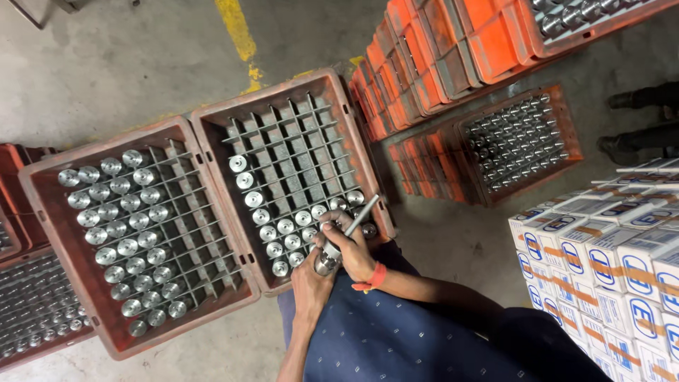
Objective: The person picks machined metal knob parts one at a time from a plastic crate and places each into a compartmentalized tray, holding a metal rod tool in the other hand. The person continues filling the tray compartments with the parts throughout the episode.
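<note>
My right hand (351, 249) grips a shiny metal shaft part (344, 235) with a round head, held slanted over the near corner of a red gridded crate (212, 134). My left hand (312, 284) cups the part's round head from below. An orange band sits on my right wrist. The crate's grid holds several round-headed metal parts (284, 226) along its left and near cells; the other cells are bare. A second red crate (42, 205) to the left holds several of the same parts (120, 226).
More red crates (431, 64) are stacked at the upper right, some filled with metal parts (516, 141). White and blue cartons (608, 262) are stacked at the right. Another person's dark shoes (636, 120) stand at the far right. A yellow line (237, 28) marks the concrete floor.
</note>
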